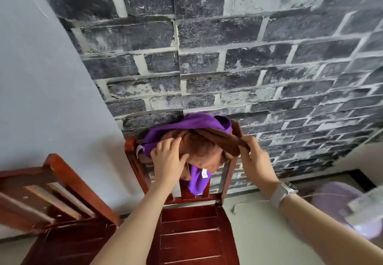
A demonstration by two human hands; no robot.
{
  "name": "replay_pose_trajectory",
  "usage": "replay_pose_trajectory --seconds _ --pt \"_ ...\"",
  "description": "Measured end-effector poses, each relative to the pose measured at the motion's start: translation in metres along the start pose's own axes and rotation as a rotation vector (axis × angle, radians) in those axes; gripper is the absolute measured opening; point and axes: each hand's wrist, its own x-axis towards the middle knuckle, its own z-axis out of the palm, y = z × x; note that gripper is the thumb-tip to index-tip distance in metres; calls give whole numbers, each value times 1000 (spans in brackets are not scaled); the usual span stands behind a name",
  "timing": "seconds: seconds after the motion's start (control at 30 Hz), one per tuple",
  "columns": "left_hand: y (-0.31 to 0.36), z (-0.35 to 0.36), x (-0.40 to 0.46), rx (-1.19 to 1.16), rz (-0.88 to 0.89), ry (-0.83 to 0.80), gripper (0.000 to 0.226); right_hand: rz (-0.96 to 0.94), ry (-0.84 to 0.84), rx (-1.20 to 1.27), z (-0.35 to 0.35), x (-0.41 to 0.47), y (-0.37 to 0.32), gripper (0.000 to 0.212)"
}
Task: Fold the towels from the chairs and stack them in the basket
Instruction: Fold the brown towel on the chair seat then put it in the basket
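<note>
A brown towel [204,147] and a purple towel [186,122] hang bunched over the backrest of a red-brown wooden chair [186,231] against the wall. A purple corner with a white tag hangs below the brown cloth. My left hand [167,161] grips the brown towel's left part, fingers curled into the cloth. The right end of the brown towel is pinched by my right hand [251,154] at the chair's right post. No basket is in view.
A second red-brown chair [58,200] stands at the left, close beside the first. Behind both is a wall with grey brick pattern [228,57]. A blurred lilac fan [348,208] stands on the floor at the right.
</note>
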Motion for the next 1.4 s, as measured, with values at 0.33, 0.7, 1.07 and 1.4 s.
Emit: replay_pose_trajectory --seconds 0.33,0.7,1.07,1.4 --pt "-9 -8 -21 -321 268 87 14 197 24 -38 -27 -46 19 13" --pt "-3 -24 -80 -326 178 -662 15 220 -1022 -375 -27 -75 40 23" --pt "17 -32 -93 -793 -173 -256 4 241 -19 142 -63 -52 32 19" --pt "25 -46 -75 -404 180 -228 25 579 -49 196 -90 -52 57 31"
